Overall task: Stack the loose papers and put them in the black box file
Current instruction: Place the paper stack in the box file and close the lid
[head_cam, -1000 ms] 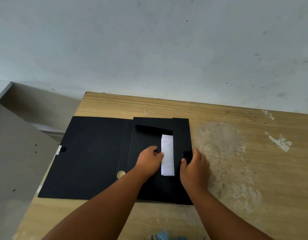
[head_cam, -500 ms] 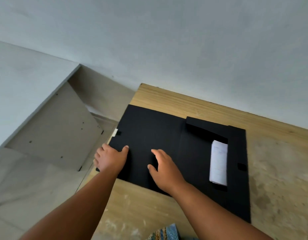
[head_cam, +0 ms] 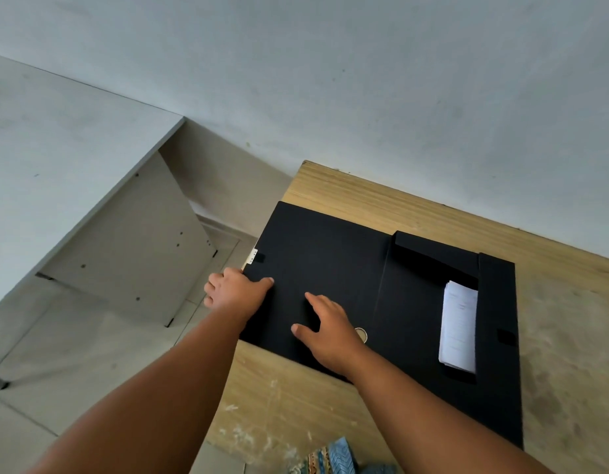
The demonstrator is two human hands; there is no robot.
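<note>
The black box file lies opened flat on the wooden table. A stack of white papers rests inside its right half, partly under the black inner flaps. My left hand grips the outer left edge of the file's open cover, thumb on top and fingers curled under. My right hand lies flat on the cover near the spine, fingers spread, next to a round finger hole.
The table's left edge runs just under the cover's left side, with tiled floor below. A grey desk stands to the left. The wall is close behind the table. Patterned cloth shows at the bottom.
Both hands left the papers and flaps and moved left onto the open cover. My left hand now holds the cover's edge. The view turned left.
</note>
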